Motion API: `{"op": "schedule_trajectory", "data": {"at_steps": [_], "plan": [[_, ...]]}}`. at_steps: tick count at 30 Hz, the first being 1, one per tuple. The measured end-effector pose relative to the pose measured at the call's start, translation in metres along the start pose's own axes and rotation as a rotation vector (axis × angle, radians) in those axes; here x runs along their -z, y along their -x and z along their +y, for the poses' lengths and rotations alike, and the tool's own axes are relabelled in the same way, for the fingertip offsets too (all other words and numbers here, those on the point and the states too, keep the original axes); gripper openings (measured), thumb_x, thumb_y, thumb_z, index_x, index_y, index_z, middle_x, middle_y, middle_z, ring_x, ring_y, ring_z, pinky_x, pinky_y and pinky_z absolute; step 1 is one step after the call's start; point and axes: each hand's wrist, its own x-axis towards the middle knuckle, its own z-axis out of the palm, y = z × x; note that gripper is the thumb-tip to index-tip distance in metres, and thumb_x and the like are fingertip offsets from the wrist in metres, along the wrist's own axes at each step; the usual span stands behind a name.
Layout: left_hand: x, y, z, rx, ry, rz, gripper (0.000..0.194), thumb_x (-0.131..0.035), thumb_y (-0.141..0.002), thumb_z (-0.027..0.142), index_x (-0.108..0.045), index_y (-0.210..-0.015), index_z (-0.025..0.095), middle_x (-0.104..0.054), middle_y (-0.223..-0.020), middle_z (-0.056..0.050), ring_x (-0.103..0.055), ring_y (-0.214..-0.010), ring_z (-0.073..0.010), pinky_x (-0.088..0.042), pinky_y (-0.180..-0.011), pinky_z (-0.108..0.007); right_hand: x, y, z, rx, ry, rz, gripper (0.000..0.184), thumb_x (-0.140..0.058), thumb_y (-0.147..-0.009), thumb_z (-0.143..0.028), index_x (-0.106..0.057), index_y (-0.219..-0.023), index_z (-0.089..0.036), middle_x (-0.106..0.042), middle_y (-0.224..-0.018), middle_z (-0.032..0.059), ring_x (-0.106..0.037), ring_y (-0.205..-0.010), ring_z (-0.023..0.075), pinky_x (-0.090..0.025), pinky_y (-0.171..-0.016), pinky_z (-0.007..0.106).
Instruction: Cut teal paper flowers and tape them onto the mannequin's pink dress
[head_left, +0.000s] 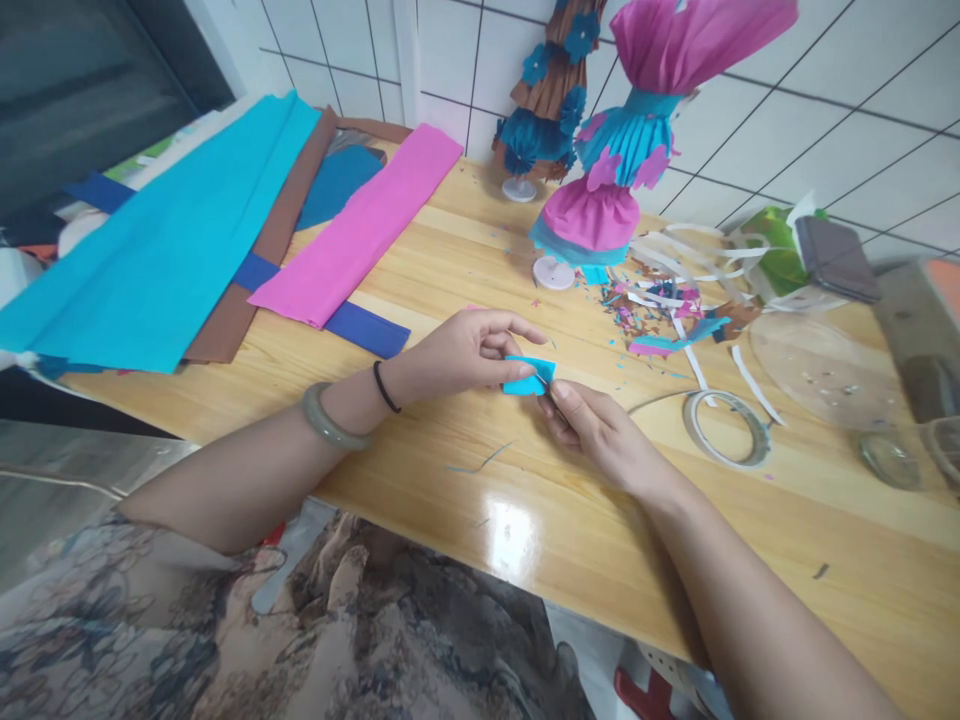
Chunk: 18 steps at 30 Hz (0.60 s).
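Near the table's middle, my left hand [484,352] pinches a small folded piece of bright blue crepe paper [519,385] between thumb and fingers. My right hand [589,425] is closed around a pair of scissors [543,382]. Only the thin dark blades show clearly, lying against the right part of the blue paper. The handles are mostly hidden inside the fingers. Both hands are just above the wooden table [420,440], close together. A thin dark strip [480,462] lies on the wood in front of them.
Blue crepe paper [157,240], a pink sheet [367,230] and brown paper lie at the left. Two crepe-paper dress figures, one pink and blue [592,215], one brown [551,95], stand at the back. Paper scraps [652,305], a tape roll [727,430] and a phone [836,258] are to the right.
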Motion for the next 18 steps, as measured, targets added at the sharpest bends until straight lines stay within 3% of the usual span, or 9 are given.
{"op": "schedule_trajectory", "data": {"at_steps": [18], "plan": [[0.0005, -0.0006, -0.0007, -0.01, -0.004, -0.002, 0.04, -0.068, -0.076, 0.025, -0.057, -0.112, 0.011, -0.064, -0.074, -0.002, -0.059, -0.061, -0.0077, -0.045, -0.056, -0.017, 0.0001, 0.0, 0.0004, -0.005, -0.008, 0.0, 0.043, -0.03, -0.095, -0.053, -0.045, -0.074, -0.018, -0.035, -0.057, -0.005, -0.03, -0.051, 0.0092, -0.024, -0.049, 0.025]]}}
